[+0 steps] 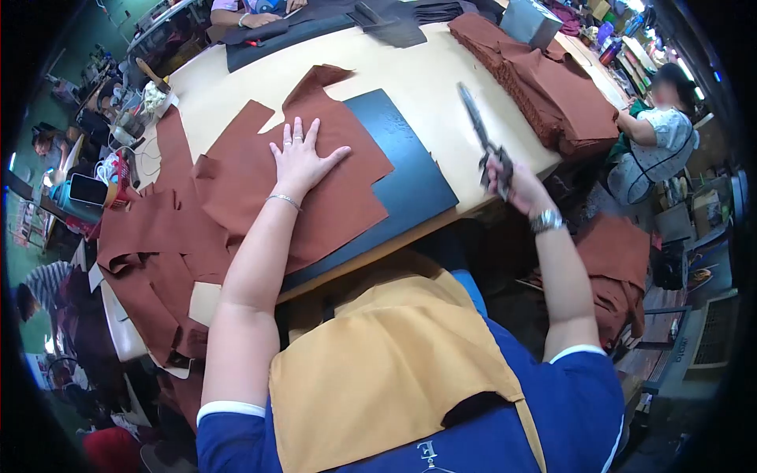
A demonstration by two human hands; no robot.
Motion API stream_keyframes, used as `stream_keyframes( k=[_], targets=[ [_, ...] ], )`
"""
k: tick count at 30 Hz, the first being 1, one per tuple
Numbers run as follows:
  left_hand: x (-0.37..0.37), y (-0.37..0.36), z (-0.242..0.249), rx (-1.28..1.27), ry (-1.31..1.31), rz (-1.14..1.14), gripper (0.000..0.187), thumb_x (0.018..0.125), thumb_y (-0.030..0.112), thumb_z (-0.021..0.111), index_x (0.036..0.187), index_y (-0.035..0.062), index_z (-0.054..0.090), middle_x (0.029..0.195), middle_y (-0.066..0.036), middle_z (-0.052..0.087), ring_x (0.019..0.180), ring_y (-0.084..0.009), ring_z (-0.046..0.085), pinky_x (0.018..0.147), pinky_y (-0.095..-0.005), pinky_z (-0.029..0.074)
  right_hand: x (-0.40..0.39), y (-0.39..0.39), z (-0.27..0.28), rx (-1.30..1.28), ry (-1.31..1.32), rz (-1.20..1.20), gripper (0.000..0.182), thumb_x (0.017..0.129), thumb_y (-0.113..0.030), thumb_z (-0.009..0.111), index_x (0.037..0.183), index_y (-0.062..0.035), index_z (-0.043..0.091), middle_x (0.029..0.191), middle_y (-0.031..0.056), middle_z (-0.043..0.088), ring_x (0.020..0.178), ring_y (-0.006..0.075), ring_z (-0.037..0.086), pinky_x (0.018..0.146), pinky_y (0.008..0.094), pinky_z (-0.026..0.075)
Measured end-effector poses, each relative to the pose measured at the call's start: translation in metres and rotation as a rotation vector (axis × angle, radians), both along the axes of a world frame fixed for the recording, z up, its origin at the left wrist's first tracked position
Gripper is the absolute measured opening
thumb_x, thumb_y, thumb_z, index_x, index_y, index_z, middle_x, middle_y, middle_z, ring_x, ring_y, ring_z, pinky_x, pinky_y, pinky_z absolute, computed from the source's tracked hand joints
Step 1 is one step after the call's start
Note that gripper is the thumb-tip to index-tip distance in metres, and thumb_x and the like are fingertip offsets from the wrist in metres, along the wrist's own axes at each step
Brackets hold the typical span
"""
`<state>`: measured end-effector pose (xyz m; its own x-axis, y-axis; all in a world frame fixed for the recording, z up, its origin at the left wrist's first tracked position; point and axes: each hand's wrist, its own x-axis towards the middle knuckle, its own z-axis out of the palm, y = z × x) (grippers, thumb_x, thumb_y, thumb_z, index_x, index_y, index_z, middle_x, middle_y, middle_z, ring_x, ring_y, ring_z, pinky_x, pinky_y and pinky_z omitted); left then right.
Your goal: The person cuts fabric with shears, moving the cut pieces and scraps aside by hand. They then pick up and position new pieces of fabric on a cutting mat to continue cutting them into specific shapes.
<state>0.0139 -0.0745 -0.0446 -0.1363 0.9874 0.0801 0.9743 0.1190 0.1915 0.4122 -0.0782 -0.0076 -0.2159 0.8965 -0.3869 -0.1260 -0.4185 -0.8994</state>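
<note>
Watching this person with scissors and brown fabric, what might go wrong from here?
The scissors are raised in the right hand, blades pointing up, so a slip might nick someone. The left hand lies flat on the brown fabric piece, so its fingers might sit near a cut. Loose brown pieces overhang the table and may slide.

Single view only, so no second view shares any part of the scene. The camera sits on the person's head, facing forward and steeply down over the chest and both forearms. The bench (410, 75) fills the upper middle, close beneath the lens. Wide fisheye optics curve the bench edges and darken the corners. Beyond the bench's far edge, other workstations appear small and distant.
</note>
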Motion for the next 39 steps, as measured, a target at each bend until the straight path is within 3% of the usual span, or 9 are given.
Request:
stream_keyframes(
  k=[2, 6, 8, 14, 22, 27, 39],
  targets=[
    [0.004, -0.005, 0.001, -0.009, -0.002, -0.045, 0.101, 0.070, 0.082, 0.047, 0.147, 0.0174, 0.029, 0.154, -0.015, 0.015, 0.143, -0.0321, 0.010, 0.110, -0.0605, 0.008, -0.002, -0.042, -0.011, -0.052, 0.036, 0.065, 0.023, 0.096, -0.024, 0.046, 0.088, -0.0055, 0.056, 0.069, 0.0026, 0.056, 0.055, 0.0139, 0.056, 0.055, 0.0300, 0.052],
    [0.012, -0.020, 0.000, -0.027, 0.005, -0.131, 0.104, 0.069, 0.082, 0.048, 0.147, 0.0163, 0.028, 0.154, -0.015, 0.016, 0.143, -0.0322, 0.010, 0.110, -0.0610, 0.008, -0.006, -0.117, -0.026, -0.185, 0.144, 0.215, 0.042, 0.087, -0.047, 0.060, 0.086, -0.0050, 0.054, 0.068, 0.0038, 0.057, 0.057, 0.0160, 0.059, 0.057, 0.0319, 0.053],
    [0.016, -0.026, -0.002, -0.023, -0.008, -0.146, 0.105, 0.068, 0.082, 0.049, 0.146, 0.0154, 0.028, 0.154, -0.015, 0.016, 0.143, -0.0323, 0.011, 0.110, -0.0611, 0.008, 0.002, -0.137, -0.035, -0.222, 0.316, 0.320, 0.043, 0.085, -0.047, 0.063, 0.091, -0.0059, 0.054, 0.074, 0.0043, 0.058, 0.062, 0.0155, 0.060, 0.059, 0.0325, 0.054],
    [0.024, -0.040, 0.002, -0.015, -0.002, -0.162, 0.106, 0.067, 0.082, 0.051, 0.145, 0.0133, 0.031, 0.153, -0.016, 0.019, 0.142, -0.0332, 0.013, 0.109, -0.0617, 0.010, 0.012, -0.158, -0.052, -0.375, 0.464, 0.443, 0.044, 0.084, -0.046, 0.065, 0.099, -0.0080, 0.050, 0.088, 0.0055, 0.059, 0.072, 0.0160, 0.061, 0.065, 0.0358, 0.055],
    [0.029, -0.057, 0.003, -0.012, 0.012, -0.178, 0.107, 0.065, 0.082, 0.052, 0.145, 0.0135, 0.031, 0.153, -0.016, 0.019, 0.142, -0.0339, 0.014, 0.109, -0.0623, 0.010, -0.023, -0.157, -0.061, -0.254, 0.513, 0.380, 0.048, 0.085, -0.055, 0.059, 0.091, -0.0075, 0.053, 0.073, 0.0043, 0.058, 0.063, 0.0149, 0.059, 0.066, 0.0331, 0.052],
    [0.034, -0.065, 0.005, -0.023, 0.003, -0.189, 0.107, 0.065, 0.082, 0.053, 0.145, 0.0135, 0.031, 0.153, -0.016, 0.019, 0.142, -0.0341, 0.013, 0.109, -0.0625, 0.010, -0.038, -0.156, -0.058, -0.207, 0.374, 0.294, 0.046, 0.083, -0.049, 0.065, 0.087, -0.0039, 0.058, 0.070, 0.0050, 0.058, 0.057, 0.0148, 0.059, 0.057, 0.0271, 0.050],
    [0.033, -0.068, 0.002, 0.000, 0.000, -0.194, 0.104, 0.067, 0.080, 0.053, 0.145, 0.0137, 0.031, 0.153, -0.016, 0.018, 0.142, -0.0336, 0.012, 0.109, -0.0622, 0.010, -0.045, -0.161, -0.035, -0.126, 0.158, 0.324, 0.024, 0.088, -0.028, 0.065, 0.087, -0.0065, 0.056, 0.069, 0.0016, 0.058, 0.058, 0.0098, 0.056, 0.057, 0.0221, 0.047]
  ],
)
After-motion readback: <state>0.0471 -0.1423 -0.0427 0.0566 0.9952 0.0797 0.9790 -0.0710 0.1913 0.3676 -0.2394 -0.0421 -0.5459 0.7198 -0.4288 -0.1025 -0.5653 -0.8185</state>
